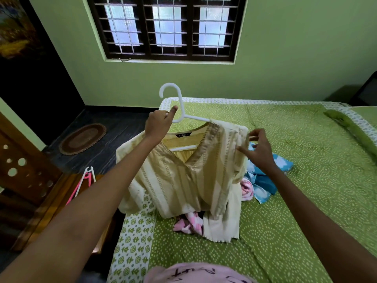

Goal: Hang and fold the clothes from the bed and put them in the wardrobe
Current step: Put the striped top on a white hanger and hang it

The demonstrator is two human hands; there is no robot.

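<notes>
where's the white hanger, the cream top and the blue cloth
white hanger (179, 99): head view, on the stem below the hook
cream top (177, 180): head view, on the striped front panel
blue cloth (263, 181): head view, on the crumpled part lying on the bed

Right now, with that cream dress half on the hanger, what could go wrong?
The dress may slide off the hanger: only the left hand holds it, while the right hand pinches a shoulder. Its hem drapes over the clothes on the bed and might drag them along.
</notes>
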